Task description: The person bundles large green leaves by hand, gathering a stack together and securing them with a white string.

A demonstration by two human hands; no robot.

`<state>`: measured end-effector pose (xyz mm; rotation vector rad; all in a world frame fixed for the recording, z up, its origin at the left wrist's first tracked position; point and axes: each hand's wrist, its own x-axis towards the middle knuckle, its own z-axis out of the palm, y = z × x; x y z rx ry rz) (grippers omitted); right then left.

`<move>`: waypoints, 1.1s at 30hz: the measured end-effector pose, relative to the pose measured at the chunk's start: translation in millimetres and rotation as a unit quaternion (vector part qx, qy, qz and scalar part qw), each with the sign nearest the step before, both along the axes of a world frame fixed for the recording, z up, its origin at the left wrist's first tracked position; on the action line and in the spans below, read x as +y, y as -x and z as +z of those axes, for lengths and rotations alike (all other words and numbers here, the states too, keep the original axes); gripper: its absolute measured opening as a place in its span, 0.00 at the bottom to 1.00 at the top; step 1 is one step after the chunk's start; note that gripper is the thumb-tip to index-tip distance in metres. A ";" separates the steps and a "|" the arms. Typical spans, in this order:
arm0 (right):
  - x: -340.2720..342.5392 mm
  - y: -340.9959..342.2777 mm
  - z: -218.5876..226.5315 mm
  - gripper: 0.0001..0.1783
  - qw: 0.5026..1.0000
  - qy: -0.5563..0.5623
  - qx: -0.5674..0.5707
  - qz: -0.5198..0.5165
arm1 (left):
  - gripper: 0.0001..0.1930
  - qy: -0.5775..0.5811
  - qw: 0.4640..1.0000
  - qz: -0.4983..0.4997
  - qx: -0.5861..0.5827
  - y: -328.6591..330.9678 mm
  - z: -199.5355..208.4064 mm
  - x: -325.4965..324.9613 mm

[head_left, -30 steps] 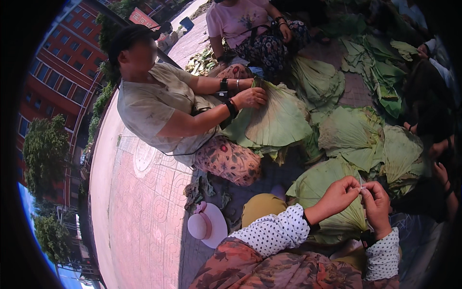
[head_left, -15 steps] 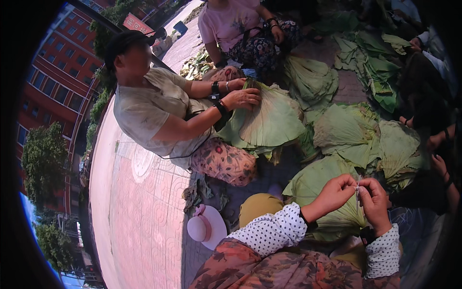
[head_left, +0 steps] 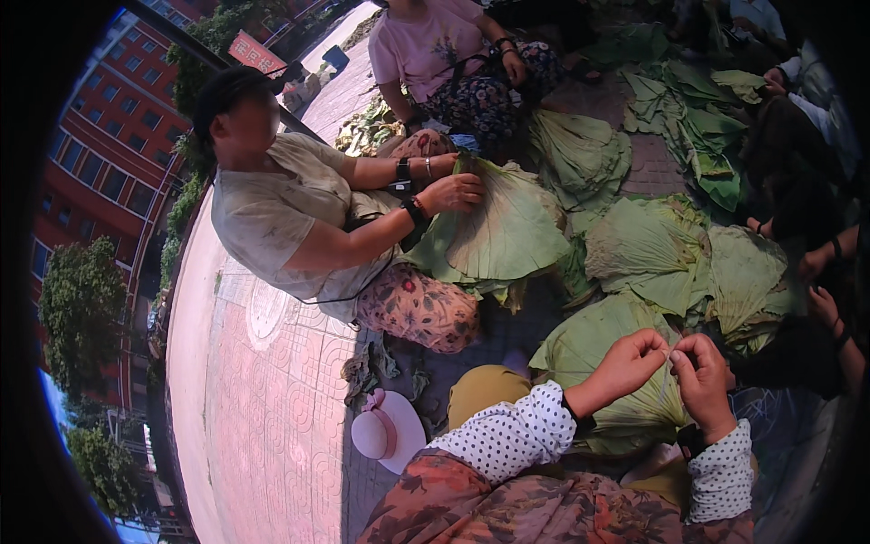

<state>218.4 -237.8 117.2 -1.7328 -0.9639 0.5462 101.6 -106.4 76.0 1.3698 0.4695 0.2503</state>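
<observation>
My left hand [head_left: 622,370] and my right hand [head_left: 703,379] meet fingertip to fingertip in front of me. Both are closed in a pinch on a thin pale thread [head_left: 670,355], only a short bit of which shows. Beneath them lies a stack of large, flat green leaves [head_left: 589,340], broad and fan-shaped with ribs running to one side. My hands hover over this stack. White dotted sleeves cover my forearms, with a dark band at each wrist.
Across from me, a seated person [head_left: 299,213] holds a fan of large leaves [head_left: 507,227]. More leaf bundles [head_left: 648,245] lie centre right, with other people behind and at right. A pale hat with a pink ribbon [head_left: 388,430] rests on the paving by my left side.
The view has shifted slightly. My hands keep their pinch with small finger movements, and the thread now shows less clearly. The person opposite still holds the leaves.
</observation>
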 end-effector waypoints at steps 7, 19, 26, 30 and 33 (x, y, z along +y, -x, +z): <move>0.0 -0.3 -2.1 0.04 0.999 0.003 -0.044 0.000 | 0.06 -0.002 1.000 0.003 0.009 -3.8 -3.7 0.3; -0.9 0.4 0.0 0.07 0.989 -0.005 -0.149 0.006 | 0.10 -0.016 0.999 0.000 0.038 -5.1 -0.1 -2.1; -0.5 2.3 -0.3 0.08 0.984 -0.008 -0.178 0.010 | 0.13 -0.027 0.999 -0.003 0.023 -5.3 -4.4 -4.4; -0.1 2.7 0.8 0.08 0.979 0.005 -0.202 0.019 | 0.11 -0.033 0.999 -0.007 0.031 -3.5 -6.2 -6.3; -0.3 2.9 0.6 0.08 0.976 0.013 -0.218 0.026 | 0.08 -0.057 0.998 0.000 0.024 -3.3 -10.2 -6.9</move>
